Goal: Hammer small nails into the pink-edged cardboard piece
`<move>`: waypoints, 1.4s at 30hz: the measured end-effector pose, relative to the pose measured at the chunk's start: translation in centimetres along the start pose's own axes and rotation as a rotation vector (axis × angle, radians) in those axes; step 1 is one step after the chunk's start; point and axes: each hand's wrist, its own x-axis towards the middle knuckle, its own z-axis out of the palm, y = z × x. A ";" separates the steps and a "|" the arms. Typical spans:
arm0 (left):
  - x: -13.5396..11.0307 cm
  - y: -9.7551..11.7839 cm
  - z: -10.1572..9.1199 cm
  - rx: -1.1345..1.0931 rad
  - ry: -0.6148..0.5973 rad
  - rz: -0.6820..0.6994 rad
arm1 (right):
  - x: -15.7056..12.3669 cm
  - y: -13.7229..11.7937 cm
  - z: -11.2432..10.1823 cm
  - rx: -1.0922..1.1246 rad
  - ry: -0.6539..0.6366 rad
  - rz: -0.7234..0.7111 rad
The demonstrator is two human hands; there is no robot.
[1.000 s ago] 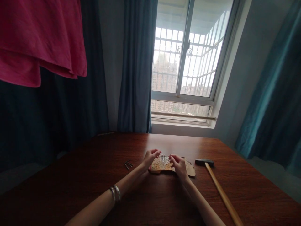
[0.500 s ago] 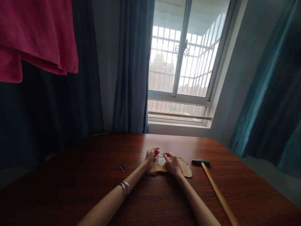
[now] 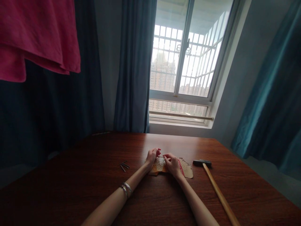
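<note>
A board (image 3: 158, 169) patterned with dark dots and a red strip lies flat on the table, and several nails (image 3: 161, 158) stand upright in it in a row. My right hand (image 3: 172, 164) is over the board's middle, thumb and forefinger pinched on the top of the rightmost nail (image 3: 163, 157). At the left end of the row is my left hand (image 3: 152, 155), its fingers loosely curved and apart beside the nails; nothing shows in them. It partly covers the board's left side.
Several loose nails (image 3: 124, 165) lie left of my left forearm. To the right, a hammer (image 3: 205, 164) with a long wooden handle rests on the brown table (image 3: 98, 182). Behind are a barred window (image 3: 181, 69) and blue curtains (image 3: 134, 69); pink cloth (image 3: 47, 34) hangs upper left.
The whole view has shifted slightly. Both hands stay at the row of nails, with the right fingers still at the rightmost one.
</note>
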 end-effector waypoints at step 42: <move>-1.4 1.5 -0.5 0.584 -0.388 0.179 | -0.8 -1.4 -2.7 -0.215 -0.116 -0.053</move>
